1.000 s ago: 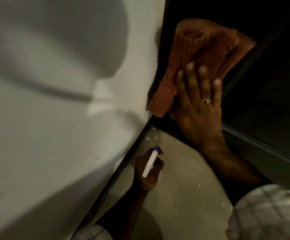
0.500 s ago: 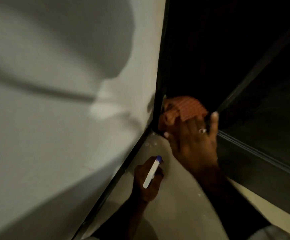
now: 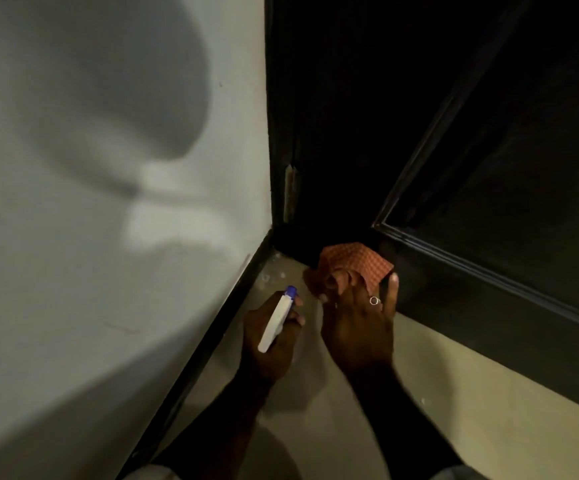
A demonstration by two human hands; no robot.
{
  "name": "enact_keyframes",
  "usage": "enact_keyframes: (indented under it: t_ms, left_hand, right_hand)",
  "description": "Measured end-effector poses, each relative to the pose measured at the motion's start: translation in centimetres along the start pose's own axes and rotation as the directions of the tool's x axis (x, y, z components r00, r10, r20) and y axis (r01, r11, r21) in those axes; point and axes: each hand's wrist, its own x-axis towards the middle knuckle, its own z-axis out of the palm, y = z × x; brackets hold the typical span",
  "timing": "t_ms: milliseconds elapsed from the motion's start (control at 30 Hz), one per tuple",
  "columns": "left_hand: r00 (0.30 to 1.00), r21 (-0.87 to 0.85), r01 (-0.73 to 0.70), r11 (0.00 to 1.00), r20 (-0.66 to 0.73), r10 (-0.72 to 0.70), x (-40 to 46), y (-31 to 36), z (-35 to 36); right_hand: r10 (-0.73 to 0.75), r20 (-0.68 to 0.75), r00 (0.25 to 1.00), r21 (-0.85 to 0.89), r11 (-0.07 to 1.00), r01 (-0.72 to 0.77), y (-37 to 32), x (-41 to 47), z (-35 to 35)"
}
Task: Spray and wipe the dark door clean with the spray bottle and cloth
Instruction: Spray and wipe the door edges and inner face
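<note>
Right hand [image 3: 359, 323] is pressing the orange checked cloth [image 3: 355, 268] against the bottom rail of the dark door [image 3: 489, 168], near the hinge corner where door, floor and white wall [image 3: 108, 202] meet. Fingers are partly curled into the bunched cloth, one finger lying straighter along the door face; a ring is showing. The cloth is bunched rather than spread, probably so it fits the narrow strip below the raised panel moulding.

Left hand [image 3: 270, 337] is gripping the spray bottle [image 3: 277, 318], white body with blue nozzle, just left of the right hand and low above the pale floor [image 3: 454, 393]. Nozzle is pointing towards the corner; likely being kept close for a re-spray. Whether a finger is resting on the trigger: cannot tell.

Judgement: wiping is reaching the lowest edge of this door section. Door surface is too dark to judge wetness or remaining dirt.
</note>
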Motion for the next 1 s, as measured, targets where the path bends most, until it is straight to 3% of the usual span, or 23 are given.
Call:
enact_keyframes:
  t_ms: [100, 267, 333, 433, 567, 667, 733, 833, 900, 1000]
  left_hand:
    - [0.994, 0.078, -0.112, 0.991, 0.009, 0.111, 0.0, 0.8, 0.2]
    - [0.991, 0.058, -0.089, 0.994, 0.102, 0.083, 0.8, 1.4, 1.0]
    - [0.996, 0.018, -0.035, 0.999, 0.077, 0.033, 1.1, 1.3, 1.6]
    - [0.998, 0.003, 0.003, 1.0, 0.065, -0.003, 1.4, 1.0, 2.3]
    - [0.999, 0.027, -0.019, 0.999, 0.046, 0.017, 1.5, 0.5, 1.9]
    - [0.992, 0.099, -0.127, 0.987, 0.005, 0.127, 1.5, 1.4, 2.6]
    - [0.987, 0.166, -0.152, 0.974, -0.015, 0.157, 1.3, 1.3, 2.6]
    - [0.995, 0.121, -0.078, 0.99, 0.078, 0.068, 1.6, 1.4, 2.3]
    - [0.989, 0.108, -0.112, 0.988, 0.113, 0.1, 1.5, 1.2, 2.3]
    - [0.991, 0.045, -0.07, 0.997, 0.115, 0.065, 1.4, 0.9, 2.4]
  right_hand:
    - [0.066, -0.235, 0.97, 0.125, 0.991, -0.037, -1.5, 3.2, -3.4]
    - [0.119, -0.583, 0.804, 0.249, 0.968, 0.037, -2.9, 11.3, -12.7]
    - [0.084, -0.648, 0.757, 0.186, 0.981, 0.05, -2.7, 13.7, -14.2]
    - [0.016, -0.592, 0.806, 0.06, 0.998, 0.024, -1.3, 13.4, -11.5]
    - [-0.093, -0.285, 0.954, 0.069, 0.991, 0.117, 1.8, 4.4, -3.4]
    - [-0.078, -0.115, 0.99, 0.064, 0.994, 0.086, 1.9, 0.7, -1.4]
    - [-0.002, -0.147, 0.989, 0.12, 0.993, 0.02, 0.5, 1.5, -2.8]
    - [0.166, -0.272, 0.948, 0.293, 0.953, -0.083, -1.5, 4.2, -7.1]
    - [0.285, -0.304, 0.909, 0.421, 0.896, -0.14, -1.7, 5.8, -9.2]
    - [0.256, -0.358, 0.898, 0.392, 0.914, -0.105, -0.8, 6.5, -9.1]
